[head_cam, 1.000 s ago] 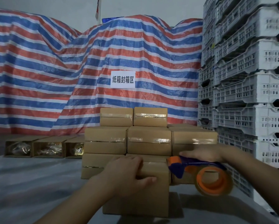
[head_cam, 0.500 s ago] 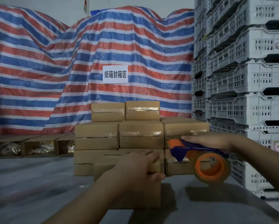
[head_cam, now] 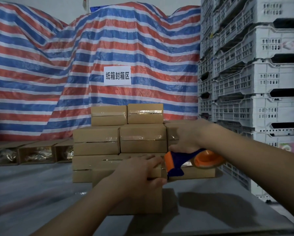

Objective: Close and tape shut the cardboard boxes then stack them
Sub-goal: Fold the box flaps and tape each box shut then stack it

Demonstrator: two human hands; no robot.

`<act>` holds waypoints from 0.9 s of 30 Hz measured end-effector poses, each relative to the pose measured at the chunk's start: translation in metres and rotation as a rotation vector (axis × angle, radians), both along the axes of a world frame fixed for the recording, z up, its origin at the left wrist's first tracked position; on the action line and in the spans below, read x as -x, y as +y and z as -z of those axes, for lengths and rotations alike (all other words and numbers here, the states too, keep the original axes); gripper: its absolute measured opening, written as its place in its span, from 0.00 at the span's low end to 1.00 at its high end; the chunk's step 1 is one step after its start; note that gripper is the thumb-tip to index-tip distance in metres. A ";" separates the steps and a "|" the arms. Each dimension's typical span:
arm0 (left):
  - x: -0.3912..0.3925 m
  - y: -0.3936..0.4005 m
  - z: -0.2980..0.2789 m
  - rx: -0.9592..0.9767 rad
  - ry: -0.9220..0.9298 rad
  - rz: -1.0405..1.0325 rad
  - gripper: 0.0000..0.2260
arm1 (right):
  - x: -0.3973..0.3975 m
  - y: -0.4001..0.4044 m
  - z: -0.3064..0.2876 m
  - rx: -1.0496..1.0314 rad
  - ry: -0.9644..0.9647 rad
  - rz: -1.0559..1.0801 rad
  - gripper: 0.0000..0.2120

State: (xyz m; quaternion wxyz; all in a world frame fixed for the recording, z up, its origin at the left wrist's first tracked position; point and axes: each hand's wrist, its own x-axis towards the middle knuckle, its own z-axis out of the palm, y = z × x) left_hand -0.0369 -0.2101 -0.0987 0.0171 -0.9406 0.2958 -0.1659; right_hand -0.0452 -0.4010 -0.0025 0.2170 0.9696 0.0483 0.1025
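A closed cardboard box point(head_cam: 142, 200) stands on the grey table point(head_cam: 32, 193) in front of me. My left hand point(head_cam: 139, 174) grips its top right corner, fingers over the top and thumb on the front face. My right hand point(head_cam: 188, 137) holds the blue and orange tape dispenser point(head_cam: 190, 160) by its handle, with the dispenser's orange front end at the box's upper right edge. Behind stands a stack of taped cardboard boxes point(head_cam: 125, 138), three layers high.
Open boxes point(head_cam: 35, 154) with shiny contents lie in a row at the back left. White plastic crates point(head_cam: 253, 82) are stacked high on the right. A red, blue and white striped tarp point(head_cam: 74, 65) with a white sign point(head_cam: 117, 75) covers the background.
My right hand has turned the tape dispenser flatter and brought it left and down onto the box's right top edge. My left hand keeps hold of the box.
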 end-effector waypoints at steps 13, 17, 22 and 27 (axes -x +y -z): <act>0.010 0.000 -0.003 -0.017 -0.003 -0.029 0.31 | -0.014 -0.003 0.039 0.432 0.026 0.158 0.15; 0.007 0.000 0.000 -0.009 0.014 -0.023 0.31 | -0.015 -0.053 0.068 0.075 -0.128 0.050 0.29; 0.003 0.000 0.001 -0.005 -0.004 -0.012 0.31 | -0.017 -0.058 0.120 -0.205 -0.293 0.108 0.32; 0.001 0.000 0.000 -0.018 -0.010 -0.003 0.31 | -0.012 -0.051 0.142 -0.291 -0.330 0.119 0.31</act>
